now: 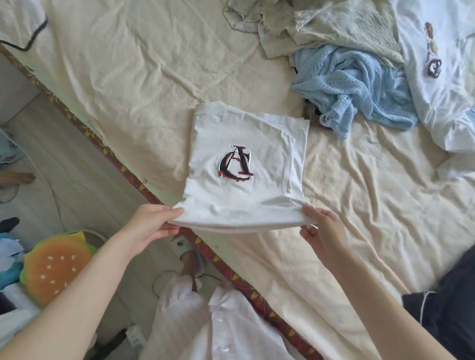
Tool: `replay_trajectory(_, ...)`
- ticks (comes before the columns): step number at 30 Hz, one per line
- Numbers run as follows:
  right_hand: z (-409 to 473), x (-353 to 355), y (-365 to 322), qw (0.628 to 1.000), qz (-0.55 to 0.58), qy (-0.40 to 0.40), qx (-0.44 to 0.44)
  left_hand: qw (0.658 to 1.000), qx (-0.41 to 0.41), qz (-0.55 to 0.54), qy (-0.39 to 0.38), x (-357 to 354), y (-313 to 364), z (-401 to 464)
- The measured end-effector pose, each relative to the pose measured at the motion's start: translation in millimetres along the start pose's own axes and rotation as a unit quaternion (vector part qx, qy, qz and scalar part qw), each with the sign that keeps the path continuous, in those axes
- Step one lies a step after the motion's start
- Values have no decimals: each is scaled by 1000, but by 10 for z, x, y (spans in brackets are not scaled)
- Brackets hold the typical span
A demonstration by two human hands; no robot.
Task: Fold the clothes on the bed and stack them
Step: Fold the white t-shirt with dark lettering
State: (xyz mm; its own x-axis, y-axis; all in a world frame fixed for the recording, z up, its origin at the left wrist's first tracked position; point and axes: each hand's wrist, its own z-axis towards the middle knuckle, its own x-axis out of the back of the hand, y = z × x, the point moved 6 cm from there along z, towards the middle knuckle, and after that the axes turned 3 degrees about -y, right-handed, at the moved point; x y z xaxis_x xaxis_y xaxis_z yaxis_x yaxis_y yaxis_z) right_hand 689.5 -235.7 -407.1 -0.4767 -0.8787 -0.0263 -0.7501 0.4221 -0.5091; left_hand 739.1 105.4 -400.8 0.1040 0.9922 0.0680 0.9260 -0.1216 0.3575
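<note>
The left hand (150,225) pinches the near left corner of the folded white cotton T-shirt with the red-and-black monogram (245,164), thumb on top and fingers curled beneath the stacked layers. The right hand (321,229) pinches the near right corner the same way, so the near edge hangs lifted between them while the far half of the shirt lies on the cream-coloured wrinkled bed sheet (132,80), close to the bed's patterned red edge.

The step looks like setting the folded shirt down, or squaring it, as the base of a stack. To do it well, both pinches should catch every layer, or the lower folds will slide and fan out, as the offset layers at the far right corner already hint. Keeping the two corners level and lowering them together should lay the edge flat.

Well beyond lie the crumpled light-blue knitted garment (354,89), the pale green rumpled cloth pile (319,23) and a white printed shirt spread flat (447,80), all unfolded, so most of the job appears to remain.
</note>
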Motion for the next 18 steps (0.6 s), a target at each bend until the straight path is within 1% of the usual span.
replay_trajectory(2, 23, -89, -245, 1000, 11, 7, 12, 999, -31, -17, 17, 30, 307, -12)
replay_trajectory(4, 104, -168, -526, 999, -2, 34, 29, 997, -58, -48, 33, 7, 635, 33)
replay_trajectory(8, 409, -377, -1023, 996, -9, 76, 42, 989, -65, -116, 67, -172, 1226, 326)
replay_trajectory(10, 612, -491, -1229, 996, 20, 77, 50, 986, -73, -126, 79, -276, 1478, 540)
replay_trajectory(12, 825, -612, -1396, 994, 47, 52, 80, 983, -110, -115, 93, -341, 1682, 760)
replay_trajectory(13, 916, -659, -1444, 993, 39, 46, 102, 981, -140, -89, 105, -367, 1751, 846)
replay_trajectory(14, 987, -678, -1466, 990, -7, 57, 132, 975, -180, -31, 122, -390, 1790, 909)
replay_trajectory(15, 1034, -692, -1457, 978, -90, 77, 171, 962, -222, 59, 147, -419, 1791, 948)
replay_trajectory(16, 1039, -723, -1432, 952, -191, 96, 221, 932, -265, 173, 178, -462, 1762, 965)
replay_trajectory(17, 1021, -783, -1373, 912, -285, 98, 277, 887, -308, 286, 194, -542, 1699, 979)
replay_trajectory(18, 982, -881, -1279, 863, -370, 81, 333, 834, -353, 380, 190, -660, 1607, 970)
